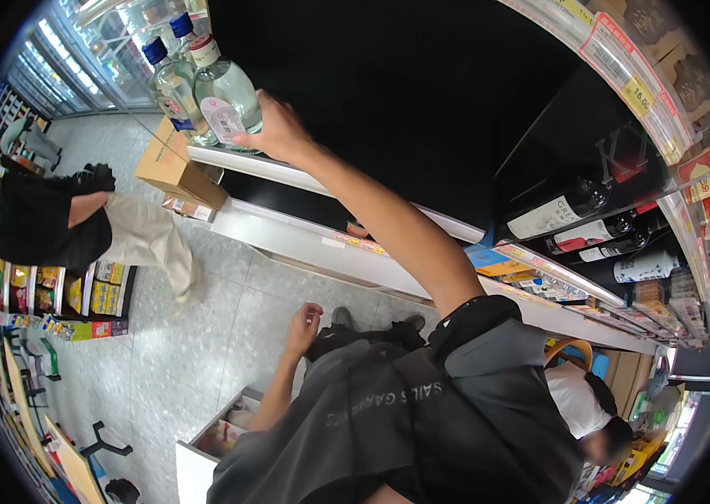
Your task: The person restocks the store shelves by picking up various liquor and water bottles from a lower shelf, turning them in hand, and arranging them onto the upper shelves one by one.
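Note:
My right hand [279, 134] is stretched out to the shelf, its fingers closed round a clear glass bottle [233, 91] with a white and red cap and a pale label. The bottle stands upright at the shelf end. Close beside it are two clear bottles with blue caps, the nearer blue-capped bottle [175, 92] showing part of its label. My left hand [304, 326] hangs low over the floor near my shoes, fingers loosely bent, with nothing visible in it.
Under the bottles runs a white shelf edge [288, 172]. A cardboard box [174, 168] stands by its end. Dark wine bottles [556, 214] lie on the right shelves beside price tags [636, 97]. A person in black [44, 218] is at left, another in white [577, 399] at right. An open-topped white bin [204, 458] stands at lower left.

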